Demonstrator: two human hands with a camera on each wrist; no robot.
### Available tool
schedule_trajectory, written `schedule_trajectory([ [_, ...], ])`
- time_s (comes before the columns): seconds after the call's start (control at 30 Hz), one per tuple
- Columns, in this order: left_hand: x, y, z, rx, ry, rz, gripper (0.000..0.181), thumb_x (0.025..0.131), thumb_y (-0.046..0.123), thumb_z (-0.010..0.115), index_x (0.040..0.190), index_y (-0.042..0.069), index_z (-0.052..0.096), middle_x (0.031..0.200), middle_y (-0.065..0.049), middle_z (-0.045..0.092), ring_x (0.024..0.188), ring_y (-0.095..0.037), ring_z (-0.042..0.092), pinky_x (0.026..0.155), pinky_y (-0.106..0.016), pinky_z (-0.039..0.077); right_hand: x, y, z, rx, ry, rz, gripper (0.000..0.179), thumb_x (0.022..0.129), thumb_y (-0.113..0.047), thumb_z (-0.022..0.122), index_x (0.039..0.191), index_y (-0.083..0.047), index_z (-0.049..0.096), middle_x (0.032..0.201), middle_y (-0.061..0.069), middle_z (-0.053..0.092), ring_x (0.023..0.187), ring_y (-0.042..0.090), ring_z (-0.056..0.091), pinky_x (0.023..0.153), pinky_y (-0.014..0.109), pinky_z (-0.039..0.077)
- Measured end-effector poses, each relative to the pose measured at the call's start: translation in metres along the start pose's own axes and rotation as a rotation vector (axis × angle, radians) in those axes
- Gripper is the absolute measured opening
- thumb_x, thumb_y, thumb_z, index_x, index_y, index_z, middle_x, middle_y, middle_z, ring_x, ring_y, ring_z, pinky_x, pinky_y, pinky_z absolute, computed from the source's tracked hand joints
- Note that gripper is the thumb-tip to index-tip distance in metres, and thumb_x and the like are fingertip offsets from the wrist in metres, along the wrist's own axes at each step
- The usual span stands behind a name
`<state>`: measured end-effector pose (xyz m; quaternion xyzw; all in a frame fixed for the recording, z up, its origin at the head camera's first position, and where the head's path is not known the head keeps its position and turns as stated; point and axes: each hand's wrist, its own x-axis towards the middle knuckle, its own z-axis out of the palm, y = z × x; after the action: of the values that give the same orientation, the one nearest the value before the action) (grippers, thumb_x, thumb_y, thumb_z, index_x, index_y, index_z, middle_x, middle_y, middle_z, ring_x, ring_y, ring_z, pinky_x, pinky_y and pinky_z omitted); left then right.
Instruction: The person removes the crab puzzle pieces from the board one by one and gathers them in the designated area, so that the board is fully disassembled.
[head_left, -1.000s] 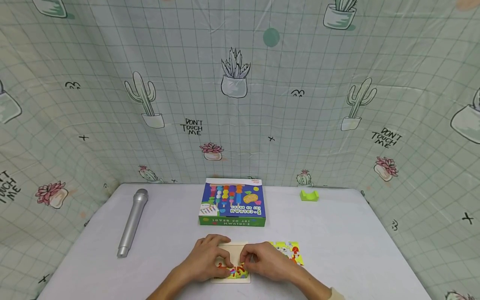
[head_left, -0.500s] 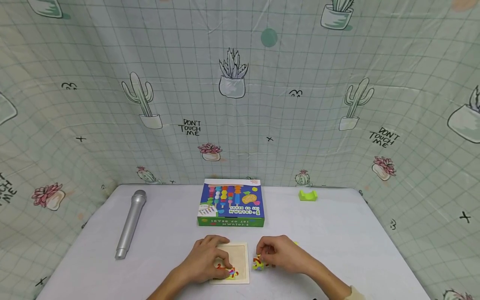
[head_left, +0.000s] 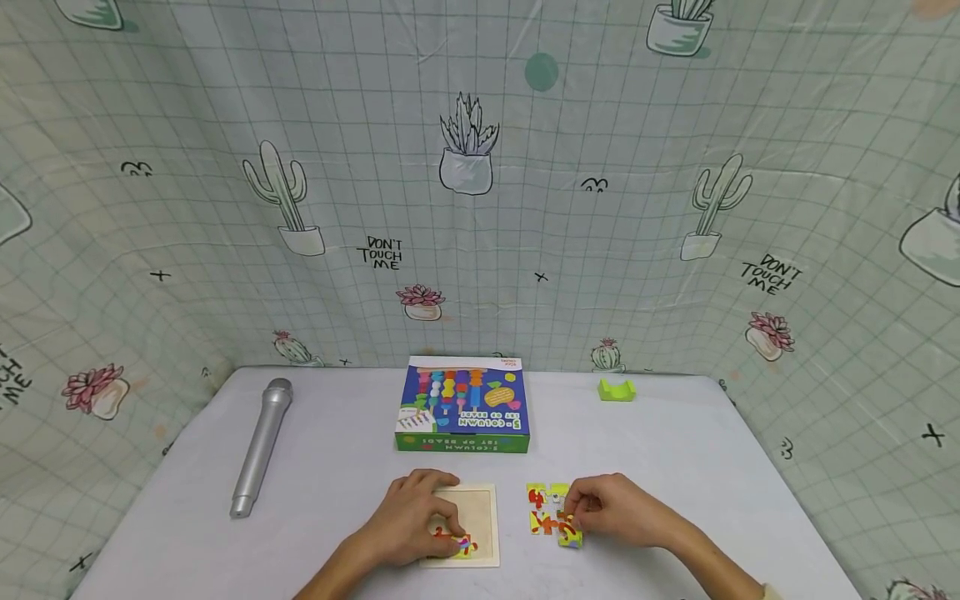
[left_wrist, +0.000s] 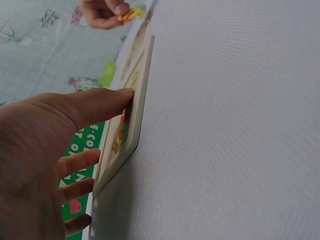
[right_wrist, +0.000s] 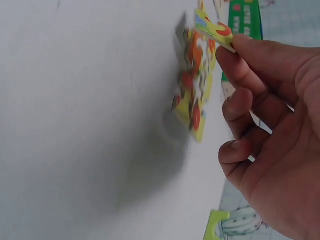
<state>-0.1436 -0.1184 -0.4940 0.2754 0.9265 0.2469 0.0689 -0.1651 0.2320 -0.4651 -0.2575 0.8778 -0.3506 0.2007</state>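
A square wooden puzzle tray (head_left: 483, 504) lies at the front middle of the table, with yellow and red puzzle pieces (head_left: 467, 547) along its near side. My left hand (head_left: 415, 518) grips the tray from the left; its thumb presses on the pieces, and its other fingers reach to the tray's edge. Right of the tray, my right hand (head_left: 621, 512) pinches a yellow puzzle piece (right_wrist: 214, 30) with red and blue print between thumb and index finger. That piece is raised over several joined loose puzzle pieces (head_left: 542, 523), part of which the right hand hides in the head view.
Behind the tray lies a blue and green bead-set box (head_left: 462, 408). A silver microphone (head_left: 260, 450) lies at the left, and a small lime-green block (head_left: 617, 391) sits at the back right. A patterned cloth hangs behind the table.
The right hand has moved right from over the tray, carrying a puzzle piece, to above the loose pieces. The left hand keeps its place on the tray.
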Motion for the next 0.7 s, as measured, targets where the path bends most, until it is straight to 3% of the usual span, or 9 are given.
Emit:
schedule_trajectory([
  [0.43, 0.001, 0.000, 0.000, 0.003, -0.004, -0.006, 0.014, 0.078, 0.043, 0.083, 0.074, 0.042, 0.069, 0.138, -0.002, 0.055, 0.129, -0.033, 0.044, 0.099, -0.067, 0.033, -0.020, 0.025, -0.016, 0.025, -0.112, 0.050, 0.008, 0.087, -0.011, 0.074, 0.088, -0.018, 0.069, 0.072, -0.010, 0.061, 0.066, 0.001, 0.053, 0.062, 0.021, 0.043],
  [0.7, 0.000, 0.001, 0.000, 0.017, -0.004, -0.003, 0.014, 0.078, 0.043, 0.083, 0.074, 0.042, 0.069, 0.138, -0.002, 0.055, 0.129, -0.033, 0.045, 0.098, -0.066, 0.034, -0.020, 0.028, -0.013, -0.021, -0.076, 0.029, 0.010, 0.088, -0.011, 0.073, 0.088, -0.020, 0.068, 0.074, -0.011, 0.062, 0.068, 0.000, 0.054, 0.062, 0.022, 0.045],
])
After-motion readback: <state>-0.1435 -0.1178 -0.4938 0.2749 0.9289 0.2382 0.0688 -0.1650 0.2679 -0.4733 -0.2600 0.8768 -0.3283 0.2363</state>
